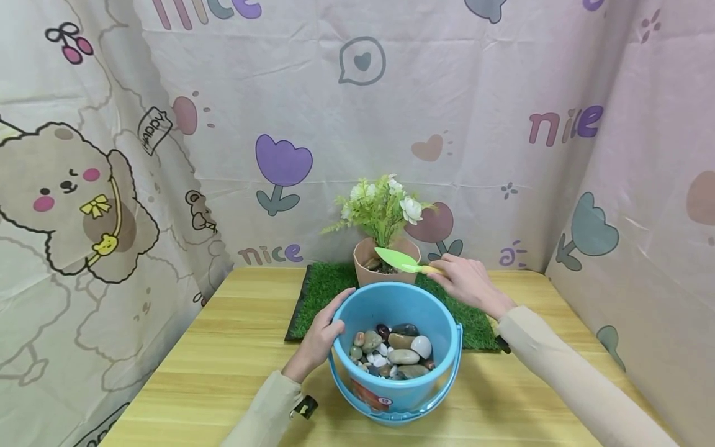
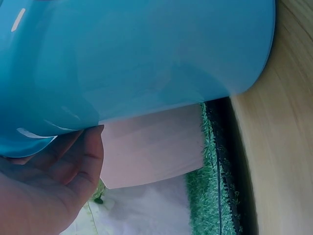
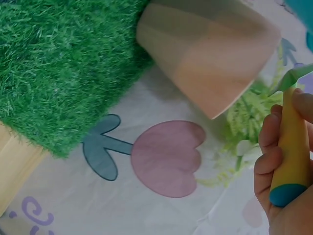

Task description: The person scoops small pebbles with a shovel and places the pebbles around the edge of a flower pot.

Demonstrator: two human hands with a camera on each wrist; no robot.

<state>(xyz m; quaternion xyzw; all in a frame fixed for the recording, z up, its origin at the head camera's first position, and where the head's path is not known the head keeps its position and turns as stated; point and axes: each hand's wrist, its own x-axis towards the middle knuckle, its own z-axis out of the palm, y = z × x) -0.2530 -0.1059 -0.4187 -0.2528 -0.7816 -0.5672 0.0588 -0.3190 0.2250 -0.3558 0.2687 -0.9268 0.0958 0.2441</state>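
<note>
A blue bucket (image 1: 399, 394) full of mixed pebbles (image 1: 403, 356) stands on the table. My left hand (image 1: 321, 338) grips its rim from the left side, thumb at the top edge and fingers along the outer wall. In my right hand (image 1: 466, 282) is a small trowel (image 1: 398, 259) with a light green blade and yellow handle. That blade points left, over the mouth of the pink flowerpot (image 1: 385, 277), behind the bucket. In the right wrist view, fingers curl round the handle (image 3: 293, 142), which ends in a blue-green cap.
The flowerpot holds a leafy plant (image 1: 380, 208) with white flowers and stands on a green artificial grass mat (image 1: 324, 292). Under everything is a light wood table (image 1: 223, 347). A printed cloth (image 1: 357, 124) hangs behind and along both sides.
</note>
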